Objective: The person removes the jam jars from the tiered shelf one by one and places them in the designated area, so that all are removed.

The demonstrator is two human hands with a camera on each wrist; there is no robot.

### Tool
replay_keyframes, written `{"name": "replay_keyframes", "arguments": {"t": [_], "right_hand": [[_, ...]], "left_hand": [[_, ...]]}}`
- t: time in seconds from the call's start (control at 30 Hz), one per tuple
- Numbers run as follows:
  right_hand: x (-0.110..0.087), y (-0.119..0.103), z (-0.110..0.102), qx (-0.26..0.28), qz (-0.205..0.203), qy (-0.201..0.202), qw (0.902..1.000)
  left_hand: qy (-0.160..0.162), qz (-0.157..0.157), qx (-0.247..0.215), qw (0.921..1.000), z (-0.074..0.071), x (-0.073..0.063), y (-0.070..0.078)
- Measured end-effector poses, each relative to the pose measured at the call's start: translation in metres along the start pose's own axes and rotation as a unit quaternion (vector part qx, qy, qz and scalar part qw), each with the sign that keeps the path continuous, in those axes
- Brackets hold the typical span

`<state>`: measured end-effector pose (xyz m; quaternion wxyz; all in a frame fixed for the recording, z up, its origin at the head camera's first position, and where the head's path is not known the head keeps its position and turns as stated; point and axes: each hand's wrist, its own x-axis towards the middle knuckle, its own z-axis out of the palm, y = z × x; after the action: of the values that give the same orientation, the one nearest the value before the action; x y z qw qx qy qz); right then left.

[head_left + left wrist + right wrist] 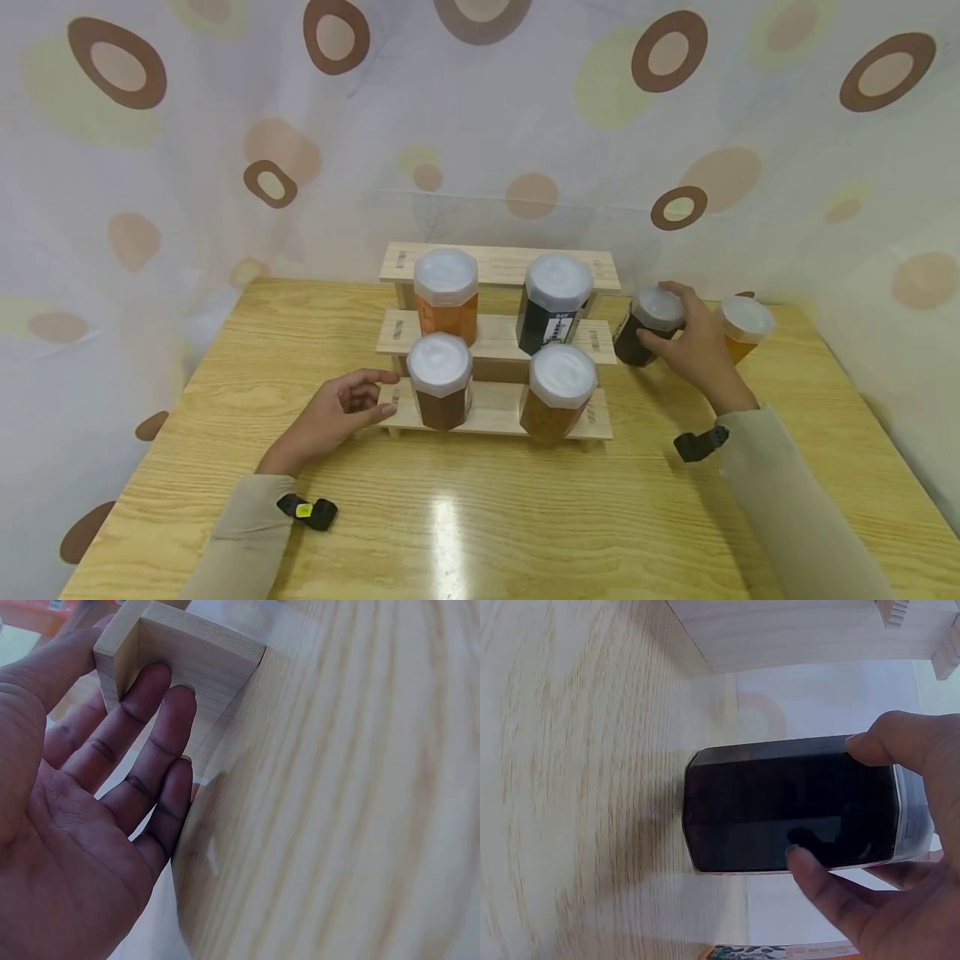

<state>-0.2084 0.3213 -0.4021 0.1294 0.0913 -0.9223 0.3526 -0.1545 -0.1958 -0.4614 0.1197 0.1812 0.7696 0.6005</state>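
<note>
My right hand point(699, 346) grips a dark jar point(639, 337) with a white lid near its top, thumb on one side and fingers on the other. In the right wrist view the dark jar point(791, 806) is close over the table. My left hand point(330, 417) is at the left end of the wooden three-step rack point(491, 408), its fingers relaxed and slightly bent around the lowest step's end. In the left wrist view the fingers of the left hand point(97, 802) lie beside the wooden end piece point(199, 649).
On the rack stand an orange jar point(447, 317), a black jar point(543, 317), a brown jar point(442, 408) and an amber jar point(551, 417), all white-lidded. Another orange jar point(738, 333) stands behind my right hand. A patterned curtain point(480, 125) hangs behind the table point(525, 517).
</note>
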Motion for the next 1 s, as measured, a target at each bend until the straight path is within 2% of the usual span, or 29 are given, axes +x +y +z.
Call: {"name": "replay_keyframes", "arguments": {"t": [0.2,0.33,0.53,0.7,1.0], "right_hand": [[-0.001,-0.004,0.0,-0.013,-0.028,0.021,0.9993],[-0.001,-0.014,-0.005,-0.016,-0.041,0.036,0.9984],[-0.002,-0.027,-0.011,-0.027,-0.041,0.043,0.9979],[-0.004,-0.041,-0.018,-0.012,-0.047,0.063,0.9968],[-0.004,-0.075,-0.025,0.027,-0.107,0.077,0.9909]], "left_hand": [[0.001,-0.001,-0.002,1.0,0.0,-0.001,0.001],[0.003,-0.003,0.003,1.0,0.0,-0.002,0.001],[0.004,-0.001,0.002,1.0,0.0,-0.002,0.002],[0.002,0.0,0.004,1.0,0.0,-0.001,0.002],[0.001,-0.002,0.003,1.0,0.0,0.0,0.002]]}}
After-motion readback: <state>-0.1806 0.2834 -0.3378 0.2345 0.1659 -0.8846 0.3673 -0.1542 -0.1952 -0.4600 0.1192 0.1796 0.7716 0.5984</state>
